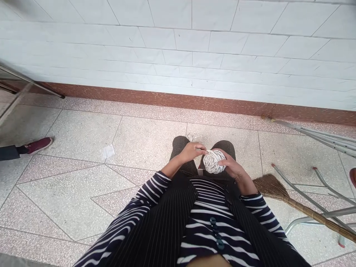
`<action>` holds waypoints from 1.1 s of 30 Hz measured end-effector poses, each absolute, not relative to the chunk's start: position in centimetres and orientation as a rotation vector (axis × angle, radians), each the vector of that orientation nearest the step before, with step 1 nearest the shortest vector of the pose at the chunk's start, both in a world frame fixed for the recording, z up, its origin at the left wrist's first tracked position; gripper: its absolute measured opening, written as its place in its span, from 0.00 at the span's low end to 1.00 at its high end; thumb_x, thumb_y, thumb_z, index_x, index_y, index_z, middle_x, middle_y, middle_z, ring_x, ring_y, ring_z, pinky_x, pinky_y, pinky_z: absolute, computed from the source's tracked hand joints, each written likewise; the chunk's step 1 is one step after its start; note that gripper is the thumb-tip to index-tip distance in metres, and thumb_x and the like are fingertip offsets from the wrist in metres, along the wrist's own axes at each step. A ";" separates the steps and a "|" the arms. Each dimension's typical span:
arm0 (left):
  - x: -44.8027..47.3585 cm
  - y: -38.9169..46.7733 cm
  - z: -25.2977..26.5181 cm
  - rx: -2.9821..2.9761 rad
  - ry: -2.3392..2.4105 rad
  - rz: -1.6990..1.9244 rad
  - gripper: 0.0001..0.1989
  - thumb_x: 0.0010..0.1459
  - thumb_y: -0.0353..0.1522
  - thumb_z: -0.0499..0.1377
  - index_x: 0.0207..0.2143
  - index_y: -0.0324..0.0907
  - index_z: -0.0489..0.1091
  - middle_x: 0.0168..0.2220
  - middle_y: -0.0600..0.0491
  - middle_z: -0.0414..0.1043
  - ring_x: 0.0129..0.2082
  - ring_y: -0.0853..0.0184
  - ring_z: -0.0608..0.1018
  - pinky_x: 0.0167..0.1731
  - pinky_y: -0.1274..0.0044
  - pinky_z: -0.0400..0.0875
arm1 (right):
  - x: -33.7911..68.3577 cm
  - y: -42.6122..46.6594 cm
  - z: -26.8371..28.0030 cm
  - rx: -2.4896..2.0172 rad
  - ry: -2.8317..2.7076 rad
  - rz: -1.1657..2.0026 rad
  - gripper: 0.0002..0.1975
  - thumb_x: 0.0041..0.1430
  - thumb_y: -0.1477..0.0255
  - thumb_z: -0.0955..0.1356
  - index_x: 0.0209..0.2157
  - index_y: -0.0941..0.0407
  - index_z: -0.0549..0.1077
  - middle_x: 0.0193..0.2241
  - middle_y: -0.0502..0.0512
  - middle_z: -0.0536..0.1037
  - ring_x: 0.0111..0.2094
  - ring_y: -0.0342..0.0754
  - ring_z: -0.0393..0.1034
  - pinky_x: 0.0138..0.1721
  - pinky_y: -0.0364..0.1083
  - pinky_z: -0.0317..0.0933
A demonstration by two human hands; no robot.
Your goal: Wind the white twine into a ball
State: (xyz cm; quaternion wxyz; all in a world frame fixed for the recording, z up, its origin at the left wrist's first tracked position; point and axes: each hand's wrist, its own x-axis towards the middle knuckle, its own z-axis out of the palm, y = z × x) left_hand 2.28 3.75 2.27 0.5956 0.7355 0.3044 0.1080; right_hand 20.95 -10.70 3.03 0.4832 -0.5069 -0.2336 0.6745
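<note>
A ball of white cord (pixel 213 162) with dark flecks sits above my lap, between my knees. My right hand (pixel 231 165) is wrapped round its right side, thumb across the front. At the ball's upper left, my left hand (pixel 192 152) pinches a strand of the cord that runs onto the ball. Beyond my knees, a loose tangle of pale cord (pixel 194 137) shows on the floor, partly hidden by my left hand and leg.
A straw broom (pixel 272 185) lies to my right beside metal-tube legs (pixel 294 185). Metal poles (pixel 314 133) lean near the tiled wall (pixel 194 59). On the left are a white paper (pixel 107 151), another person's shoe (pixel 39 145) and a metal frame (pixel 30 81).
</note>
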 end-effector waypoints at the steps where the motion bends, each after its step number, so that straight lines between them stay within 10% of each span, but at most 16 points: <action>1: 2.1 4.2 2.6 1.765 0.686 0.231 0.10 0.55 0.40 0.65 0.31 0.41 0.79 0.33 0.54 0.80 0.37 0.65 0.79 0.49 0.73 0.71 | 21.0 -10.6 3.2 -1.240 -0.573 1.636 0.30 0.38 0.70 0.75 0.48 0.52 0.73 0.42 0.53 0.79 0.43 0.55 0.70 0.44 0.49 0.62; 9: 1.3 5.8 6.3 2.496 0.588 0.393 0.14 0.69 0.33 0.51 0.40 0.44 0.77 0.44 0.49 0.79 0.50 0.64 0.76 0.67 0.61 0.49 | 21.0 -10.3 4.0 -1.193 -0.636 1.701 0.32 0.36 0.71 0.76 0.49 0.52 0.74 0.41 0.52 0.78 0.43 0.54 0.70 0.45 0.49 0.62; 27: 4.3 7.5 2.7 2.394 0.754 0.047 0.15 0.56 0.21 0.51 0.29 0.41 0.76 0.36 0.53 0.80 0.42 0.66 0.78 0.68 0.58 0.48 | 21.4 -12.0 6.8 -1.057 -0.783 1.592 0.40 0.33 0.67 0.82 0.52 0.48 0.72 0.50 0.55 0.74 0.51 0.59 0.68 0.51 0.53 0.63; 33: 2.9 5.3 4.3 1.908 0.750 0.516 0.16 0.64 0.27 0.51 0.48 0.40 0.76 0.51 0.47 0.78 0.53 0.64 0.77 0.61 0.65 0.63 | 21.7 -11.9 6.7 -1.090 -0.730 1.512 0.39 0.37 0.69 0.81 0.54 0.46 0.72 0.48 0.52 0.75 0.50 0.56 0.69 0.51 0.51 0.64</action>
